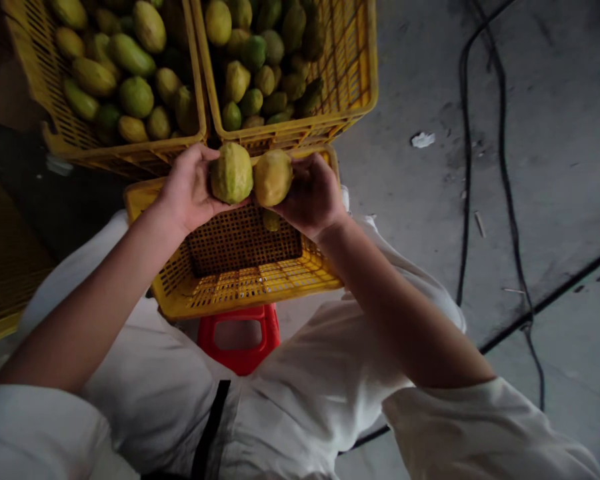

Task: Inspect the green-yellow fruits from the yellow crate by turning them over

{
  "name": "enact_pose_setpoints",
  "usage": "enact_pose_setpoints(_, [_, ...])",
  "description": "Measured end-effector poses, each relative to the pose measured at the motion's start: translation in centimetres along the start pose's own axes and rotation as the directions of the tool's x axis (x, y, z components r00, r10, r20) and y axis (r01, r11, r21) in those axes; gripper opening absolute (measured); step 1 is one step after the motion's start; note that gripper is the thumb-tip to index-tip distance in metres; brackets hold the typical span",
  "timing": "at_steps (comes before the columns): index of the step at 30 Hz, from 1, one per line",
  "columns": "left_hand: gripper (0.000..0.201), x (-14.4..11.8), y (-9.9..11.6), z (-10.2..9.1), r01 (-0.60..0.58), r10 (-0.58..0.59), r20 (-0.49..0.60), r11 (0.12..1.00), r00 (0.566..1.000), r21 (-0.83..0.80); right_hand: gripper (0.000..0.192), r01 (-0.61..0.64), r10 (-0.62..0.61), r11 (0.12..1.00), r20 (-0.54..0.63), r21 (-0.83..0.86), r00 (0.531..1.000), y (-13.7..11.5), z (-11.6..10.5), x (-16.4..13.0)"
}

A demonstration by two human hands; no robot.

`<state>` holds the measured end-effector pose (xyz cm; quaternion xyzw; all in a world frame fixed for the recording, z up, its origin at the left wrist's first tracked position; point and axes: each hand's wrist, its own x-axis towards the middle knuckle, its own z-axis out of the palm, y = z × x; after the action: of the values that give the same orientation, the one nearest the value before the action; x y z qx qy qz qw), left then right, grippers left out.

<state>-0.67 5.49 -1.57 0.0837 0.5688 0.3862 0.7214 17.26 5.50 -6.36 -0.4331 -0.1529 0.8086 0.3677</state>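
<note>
My left hand (190,190) is closed around a ribbed, oval yellow-green fruit (233,173) that looks like a small papaya. Right beside it, a smoother yellow fruit (273,178) is held in my right hand (314,195). The two fruits are side by side, nearly touching, above the yellow plastic crate (250,297) between my legs. Deeper in that crate, one small greenish fruit (271,220) shows under my right hand. Some fingers of my right hand are hidden in shadow behind its fruit.
Two yellow crates, one at the back left (200,80) and one at the back right (367,60), hold many green and yellow fruits. A red stool (245,360) shows under the near crate. Black cables (505,160) and a white scrap (423,139) lie on the concrete floor.
</note>
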Motion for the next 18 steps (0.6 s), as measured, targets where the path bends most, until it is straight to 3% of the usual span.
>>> enact_pose_setpoints(11, [0.006, 0.2, -0.9, -0.1, -0.083, 0.075, 0.089, 0.992, 0.993, 0.095, 0.029, 0.008, -0.010, 0.999, -0.058, -0.033, 0.998, 0.3, 0.6, -0.1])
enact_pose_setpoints(18, [0.006, 0.1, -1.1, 0.6, -0.022, 0.023, -0.006, 0.997, 1.000, 0.079, 0.043, 0.040, -0.045, 0.997, -0.088, -0.060, 0.995, 0.7, 0.7, -0.4])
